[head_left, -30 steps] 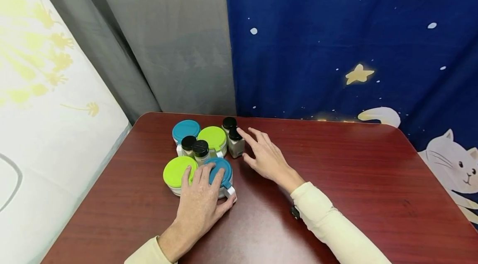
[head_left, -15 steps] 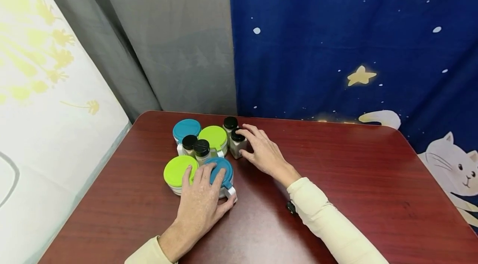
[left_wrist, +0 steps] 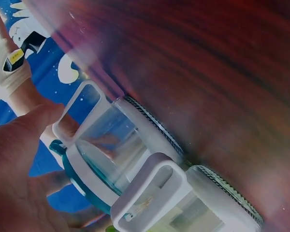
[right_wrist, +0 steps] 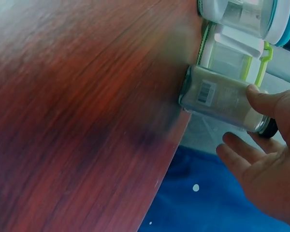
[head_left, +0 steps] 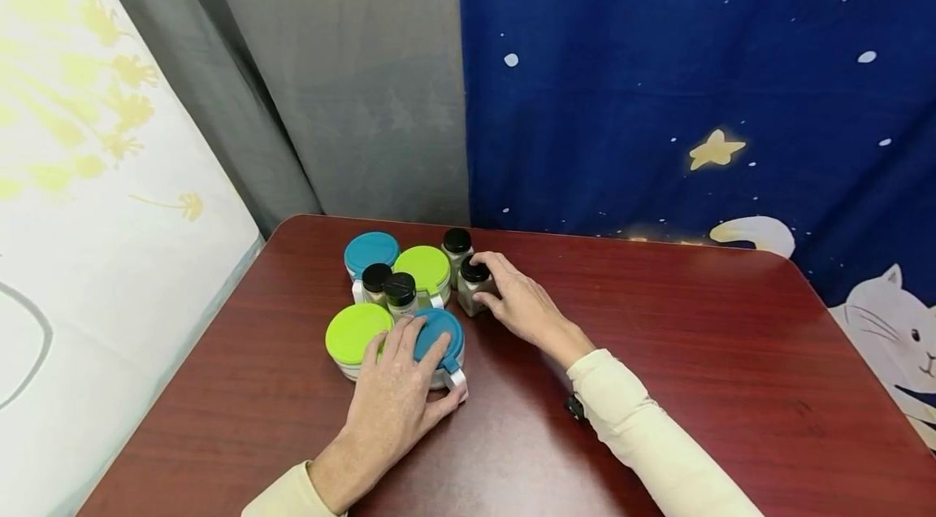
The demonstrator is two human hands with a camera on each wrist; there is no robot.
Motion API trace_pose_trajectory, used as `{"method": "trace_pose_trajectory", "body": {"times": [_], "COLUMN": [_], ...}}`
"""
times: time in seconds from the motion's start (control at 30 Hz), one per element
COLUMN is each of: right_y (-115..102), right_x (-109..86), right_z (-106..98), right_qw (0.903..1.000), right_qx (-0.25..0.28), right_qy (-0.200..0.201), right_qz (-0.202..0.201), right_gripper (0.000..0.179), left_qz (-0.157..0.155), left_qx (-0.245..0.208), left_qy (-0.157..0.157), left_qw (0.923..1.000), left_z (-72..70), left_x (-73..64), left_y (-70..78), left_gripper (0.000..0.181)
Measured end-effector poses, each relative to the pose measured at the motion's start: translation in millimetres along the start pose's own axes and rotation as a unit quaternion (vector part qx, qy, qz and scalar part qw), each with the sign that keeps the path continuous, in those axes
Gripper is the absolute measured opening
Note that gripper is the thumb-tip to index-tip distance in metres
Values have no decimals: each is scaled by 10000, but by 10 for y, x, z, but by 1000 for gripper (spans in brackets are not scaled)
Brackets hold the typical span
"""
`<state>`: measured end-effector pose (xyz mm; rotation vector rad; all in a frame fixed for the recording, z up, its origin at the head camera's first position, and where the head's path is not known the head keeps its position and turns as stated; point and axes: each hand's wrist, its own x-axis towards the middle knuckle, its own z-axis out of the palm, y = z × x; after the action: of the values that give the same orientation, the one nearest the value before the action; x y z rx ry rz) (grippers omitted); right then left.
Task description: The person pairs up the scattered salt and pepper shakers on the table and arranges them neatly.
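Observation:
My left hand (head_left: 395, 395) rests over the near blue-lidded handled jar (head_left: 442, 332), its fingers spread across the lid toward the near green-lidded jar (head_left: 354, 334). In the left wrist view, its thumb touches the clear jar's white handle (left_wrist: 89, 89). With thumb and index finger, my right hand (head_left: 528, 307) pinches a black-capped spice jar (head_left: 471, 301) near its top. The right wrist view shows this square clear jar (right_wrist: 220, 94) with a barcode label and pale contents; the other fingers stay loose. Right behind it is another black-capped jar (head_left: 457, 247).
Another blue-lidded jar (head_left: 371, 250) and green-lidded jar (head_left: 422, 267) stand behind, with two black-capped jars (head_left: 376, 277) between the rows. All stand on a red-brown wooden table (head_left: 658, 354). Grey (head_left: 366, 78) and blue star-patterned curtains (head_left: 585, 94) hang beyond its far edge.
My right hand has moved in on the front black-capped spice jar, its thumb and index finger closing onto it. My left hand stays on the blue-lidded jar.

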<state>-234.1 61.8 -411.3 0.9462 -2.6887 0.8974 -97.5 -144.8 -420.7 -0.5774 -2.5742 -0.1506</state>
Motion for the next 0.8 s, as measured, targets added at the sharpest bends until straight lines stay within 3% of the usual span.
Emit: {"method": "trace_pose_trajectory", "body": {"times": [0.23, 0.53, 0.8], "right_y": [31, 42, 70], "right_x": [-71, -180, -300], "right_z": [-16, -23, -54], "right_qw": [9996, 9989, 9977], "right_qx": [184, 367, 445], "right_qy": [-56, -18, -47], "right_qz": [-217, -306, -511], "right_gripper": [49, 47, 48], "left_qz": [-241, -203, 160], "left_qx": [146, 218, -765], "left_qy": [-223, -338, -258], "left_qw": [9994, 9990, 9966], "left_z": [-22, -61, -35], "left_x": [-20, 7, 12], "left_y": [-12, -16, -31], "left_gripper": [66, 66, 62]}}
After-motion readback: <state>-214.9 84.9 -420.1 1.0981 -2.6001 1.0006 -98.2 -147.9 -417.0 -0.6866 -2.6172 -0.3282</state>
